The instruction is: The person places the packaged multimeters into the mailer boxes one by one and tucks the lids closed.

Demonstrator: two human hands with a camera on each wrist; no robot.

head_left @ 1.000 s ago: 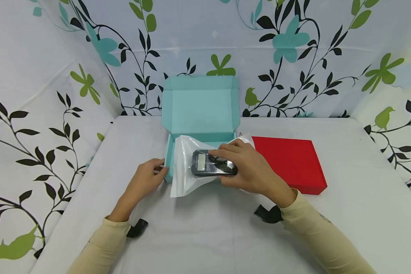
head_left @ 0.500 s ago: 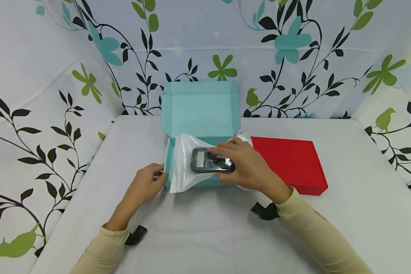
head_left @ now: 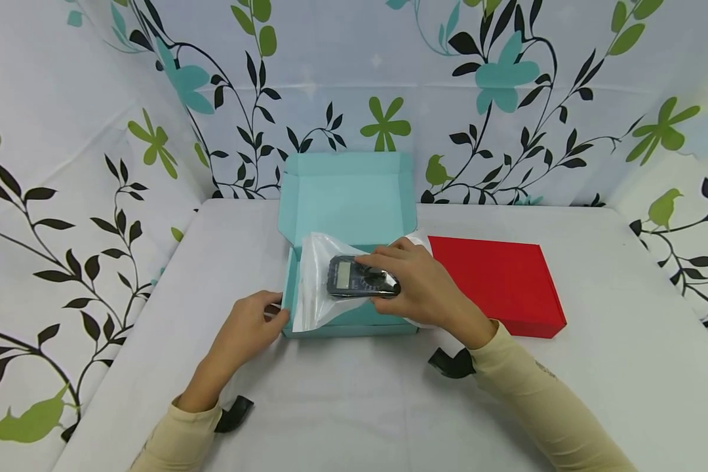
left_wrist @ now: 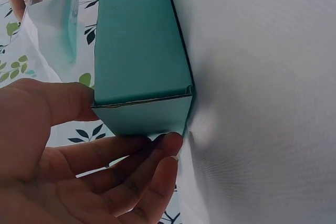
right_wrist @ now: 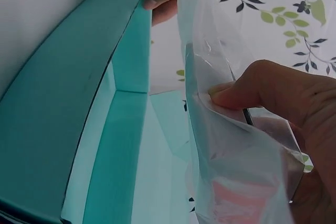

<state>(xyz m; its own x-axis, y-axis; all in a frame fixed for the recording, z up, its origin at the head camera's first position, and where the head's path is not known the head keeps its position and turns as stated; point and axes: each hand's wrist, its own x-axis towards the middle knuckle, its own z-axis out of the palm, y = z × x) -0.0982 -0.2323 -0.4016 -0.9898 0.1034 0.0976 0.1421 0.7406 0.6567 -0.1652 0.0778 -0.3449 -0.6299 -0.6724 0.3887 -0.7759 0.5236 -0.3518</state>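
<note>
A digital multimeter [head_left: 343, 275] with a small grey screen lies in a clear plastic bag [head_left: 314, 301]. My right hand [head_left: 415, 282] grips both above the open teal cardboard box [head_left: 354, 328]; in the right wrist view, the thumb [right_wrist: 231, 95] presses on the bag [right_wrist: 210, 129]. My left hand [head_left: 250, 328] holds the box's near left corner. In the left wrist view, that hand's thumb [left_wrist: 73, 100] is at the rim and its curled fingers [left_wrist: 152, 166] touch the end wall of the box [left_wrist: 142, 40]. The bag and right hand cover part of the box's inside.
A closed red box [head_left: 495, 282] lies to the right, partly behind my right hand. The teal box's raised lid [head_left: 348, 196] stands at its back. A white cloth covers the table [head_left: 354, 406], and a patterned curtain [head_left: 342, 52] hangs behind.
The teal box has slid nearer to me along with my left hand. My right hand has kept its grip on the bagged multimeter and shifted slightly left.
</note>
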